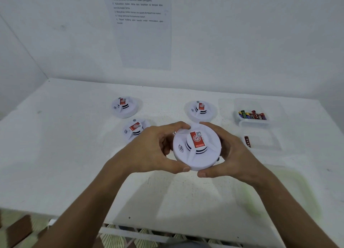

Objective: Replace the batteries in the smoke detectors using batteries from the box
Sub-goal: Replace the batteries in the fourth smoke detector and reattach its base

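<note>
**Head view: a smoke detector held up in both hands above the counter**

The head camera looks down on a white counter (65,154) pushed against a white wall. In the middle, lifted off the surface, is a round white smoke detector (197,147) with a red label on its raised centre and its face turned up towards the camera. The left hand (154,151) grips its left rim, the thumb curled under the near edge and the fingers (178,126) hooked over the far edge. The right hand (230,151) clasps the right rim in the same way, thumb at the near edge and fingers over the top. Both hands are closed round the detector's rim.

Three more detectors lie face up on the counter behind: one at the far left (124,106), one nearer and partly hidden by the left hand (135,129), and one at the far right (200,110), just beyond the fingertips of the right hand.

To the right stands a clear plastic box (258,106) holding a row of batteries (252,115) in green, yellow and red. Just in front of it, touching or nearly so, sits a second clear container (264,141) with a single red battery (247,141) lying at its left end.

On the wall above hangs a printed sheet (141,28) with numbered lines, too blurred to read.
</note>
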`<state>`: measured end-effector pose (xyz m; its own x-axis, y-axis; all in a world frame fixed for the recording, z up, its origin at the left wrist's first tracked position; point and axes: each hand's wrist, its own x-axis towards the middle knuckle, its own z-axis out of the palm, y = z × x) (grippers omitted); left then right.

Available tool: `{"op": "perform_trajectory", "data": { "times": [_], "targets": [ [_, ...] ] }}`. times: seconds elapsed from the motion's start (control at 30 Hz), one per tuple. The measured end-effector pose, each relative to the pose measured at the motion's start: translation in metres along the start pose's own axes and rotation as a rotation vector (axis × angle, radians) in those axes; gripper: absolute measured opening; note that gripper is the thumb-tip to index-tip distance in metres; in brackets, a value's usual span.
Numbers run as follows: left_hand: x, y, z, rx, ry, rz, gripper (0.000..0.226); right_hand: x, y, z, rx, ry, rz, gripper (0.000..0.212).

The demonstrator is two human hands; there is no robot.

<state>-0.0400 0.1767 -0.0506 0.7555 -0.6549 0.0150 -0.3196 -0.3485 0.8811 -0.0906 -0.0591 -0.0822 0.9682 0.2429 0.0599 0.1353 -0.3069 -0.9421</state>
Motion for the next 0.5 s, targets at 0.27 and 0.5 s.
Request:
{"op": "perform_trajectory", "data": {
  "times": [0.27,0.5],
  "targets": [
    [0.002,-0.006,-0.003,-0.005,-0.023,0.035,0.076,0.001,-0.004,0.0,-0.001,-0.002,-0.005,0.098],
    [0.004,-0.012,-0.008,-0.006,-0.029,0.05,0.073,0.005,-0.006,0.009,0.016,0.021,-0.001,0.095]
  ]
}}
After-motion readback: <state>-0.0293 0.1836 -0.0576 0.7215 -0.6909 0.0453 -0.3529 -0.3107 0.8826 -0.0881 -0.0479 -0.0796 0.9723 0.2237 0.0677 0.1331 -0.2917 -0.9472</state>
